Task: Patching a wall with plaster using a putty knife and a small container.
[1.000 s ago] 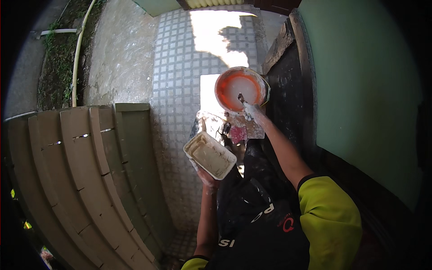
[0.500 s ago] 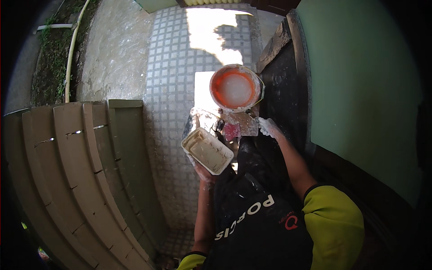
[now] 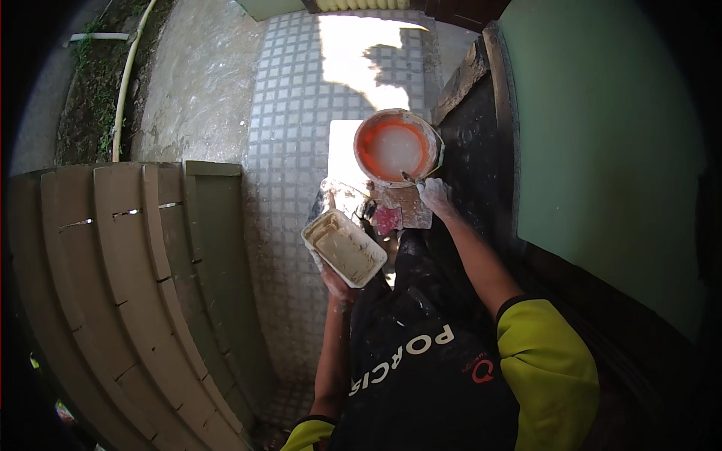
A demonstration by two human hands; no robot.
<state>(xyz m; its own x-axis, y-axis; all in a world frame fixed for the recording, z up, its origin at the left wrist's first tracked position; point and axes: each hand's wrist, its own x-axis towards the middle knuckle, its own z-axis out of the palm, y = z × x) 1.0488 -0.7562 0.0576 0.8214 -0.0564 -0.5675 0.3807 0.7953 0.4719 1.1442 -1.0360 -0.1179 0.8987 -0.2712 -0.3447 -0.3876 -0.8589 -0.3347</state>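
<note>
My left hand (image 3: 335, 283) holds a rectangular off-white plastic tub (image 3: 347, 249) from below and along its side. The tub is tilted, and pale residue smears its inside. At the near right rim of a round orange bucket (image 3: 361, 146) is my right hand (image 3: 433, 194), coated in white. Its fingers are closed on a small slim tool (image 3: 407, 177) whose tip reaches over the bucket's edge; its kind is too small to make out. Whitish liquid (image 3: 395, 150) lies in the bucket. The fingers under the tub are mostly hidden.
Under the bucket is a smeared board (image 3: 415, 204) with a red piece (image 3: 389, 219) on it. A brown slatted wooden fence (image 3: 124, 286) stands left, a green wall (image 3: 602, 150) right. Patterned tiles (image 3: 286, 113) cover the floor; a pale pipe (image 3: 124, 90) runs far left.
My right hand has moved up and left from beside the board to the bucket's rim, where the slim tool now shows. The tub in my left hand has barely shifted.
</note>
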